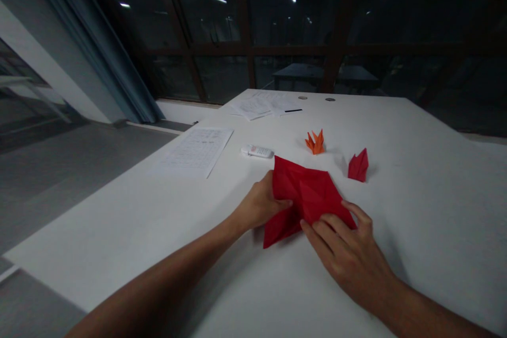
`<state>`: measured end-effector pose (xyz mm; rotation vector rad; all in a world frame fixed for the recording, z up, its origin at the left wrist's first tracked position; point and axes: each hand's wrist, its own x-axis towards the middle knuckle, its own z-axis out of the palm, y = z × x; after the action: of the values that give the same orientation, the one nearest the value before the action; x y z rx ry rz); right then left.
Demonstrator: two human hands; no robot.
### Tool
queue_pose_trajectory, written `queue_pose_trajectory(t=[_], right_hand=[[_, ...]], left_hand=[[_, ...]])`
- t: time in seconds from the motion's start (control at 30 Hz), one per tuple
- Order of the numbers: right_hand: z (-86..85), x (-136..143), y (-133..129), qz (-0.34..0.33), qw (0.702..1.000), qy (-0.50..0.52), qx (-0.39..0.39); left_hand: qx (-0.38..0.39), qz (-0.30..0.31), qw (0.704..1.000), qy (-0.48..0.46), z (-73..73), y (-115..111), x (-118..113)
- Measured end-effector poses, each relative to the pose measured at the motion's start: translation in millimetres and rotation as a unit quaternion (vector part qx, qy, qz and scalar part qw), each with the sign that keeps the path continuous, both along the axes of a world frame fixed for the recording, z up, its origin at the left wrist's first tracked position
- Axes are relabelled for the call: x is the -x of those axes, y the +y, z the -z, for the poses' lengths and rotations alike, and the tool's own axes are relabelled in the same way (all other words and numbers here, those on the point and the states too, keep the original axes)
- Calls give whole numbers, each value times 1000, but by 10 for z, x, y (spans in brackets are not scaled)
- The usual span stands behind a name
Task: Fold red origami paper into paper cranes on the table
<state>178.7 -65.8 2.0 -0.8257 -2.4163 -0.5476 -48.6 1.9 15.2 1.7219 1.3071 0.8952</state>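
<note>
Grey floor and a blue curtain are seen at the far left, the curtain hung at ten o'clock from the red sheet, which is taken as the clock's centre. Across the top, bright strips of light are shown in the dark panes of a window. Below it, a white table is spread across most of the view.

At ten, near the table's left edge, a page is laid flat, its print too small to be read. Between ten and eleven, nearer the sheet, a white tube is laid on its side. At nine, the sheet's left part is gripped by the left hand: the thumb is laid over the near face, and the other fingers are hidden behind. At eleven, well apart, papers are spread overlapping, with a black strip at their right.

Creased and partly folded, the sheet is held over the table's near part. At twelve, an orange figure is stood upright; well beyond it, two discs are set near the far edge. Between four and five, the right hand is placed with bent fingers on the sheet's lower right part; whether the paper is pinched cannot be told. At two, a small red figure is stood near the sheet.
</note>
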Motion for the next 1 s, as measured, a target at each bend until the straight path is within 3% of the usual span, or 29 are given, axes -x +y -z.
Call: queue_pose_trajectory(t=[0.1,0.23,0.47,0.6,0.7,0.83,0.9,1.0], right_hand=[[-4,7,-18,4,999,35,-4],[-9,18,-40,-26,996,83,-21],[98,15,-46,-17,998,27,47],[107,24,-59,-8,991,-29,132],[111,44,-71,-3,984,-28,176],[127,56,-65,13,980,5,199],[91,37,-26,13,975,15,223],[-38,-37,110,-6,956,31,291]], left_hand=[[-11,-67,990,122,-37,-23,-7],[-9,-75,984,163,-82,-31,-20],[-6,-85,966,244,-12,1,0],[-149,-117,928,321,-12,-16,-40],[-264,-42,893,362,-46,-43,-72],[-261,172,880,356,-7,-66,-78],[-245,220,876,353,31,-68,-65],[-226,238,877,350,21,-78,-52]])
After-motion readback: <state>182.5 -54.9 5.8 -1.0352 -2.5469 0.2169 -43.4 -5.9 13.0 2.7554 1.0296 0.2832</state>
